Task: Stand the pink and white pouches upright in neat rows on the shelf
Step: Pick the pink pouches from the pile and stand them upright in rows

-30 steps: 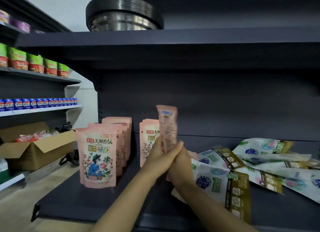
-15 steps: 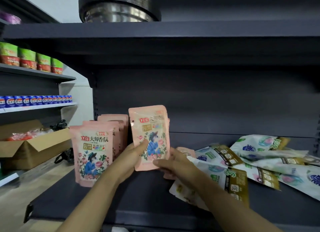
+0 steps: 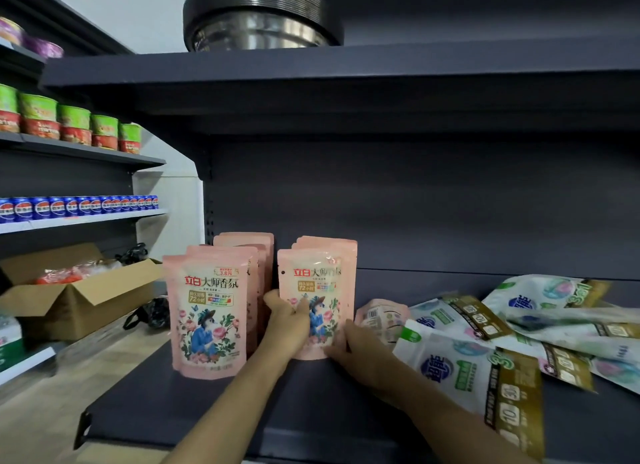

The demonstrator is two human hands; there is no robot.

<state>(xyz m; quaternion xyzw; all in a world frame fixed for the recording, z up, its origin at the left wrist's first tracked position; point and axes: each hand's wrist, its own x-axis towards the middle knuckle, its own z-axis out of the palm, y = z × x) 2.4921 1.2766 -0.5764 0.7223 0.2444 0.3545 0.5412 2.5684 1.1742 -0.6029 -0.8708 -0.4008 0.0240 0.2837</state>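
A pink pouch (image 3: 320,283) stands upright at the front of the second row on the dark shelf (image 3: 194,408). My left hand (image 3: 287,318) grips its left side and my right hand (image 3: 353,349) holds its lower right corner. More pink pouches stand behind it. To the left stands another row of pink pouches (image 3: 207,314), front one facing me. One pink pouch (image 3: 379,316) lies flat just right of my right hand. White pouches (image 3: 478,366) with gold bands lie in a loose heap on the right of the shelf.
A stack of metal bowls (image 3: 259,16) sits on the shelf above. At left, another rack holds green-lidded tubs (image 3: 72,124) and blue cans (image 3: 76,207). An open cardboard box (image 3: 76,297) stands on the floor beside a black bag (image 3: 152,313).
The pink pouch in my hands turned from edge-on to face me, then came down from mid-air onto the shelf at the front of the second row.
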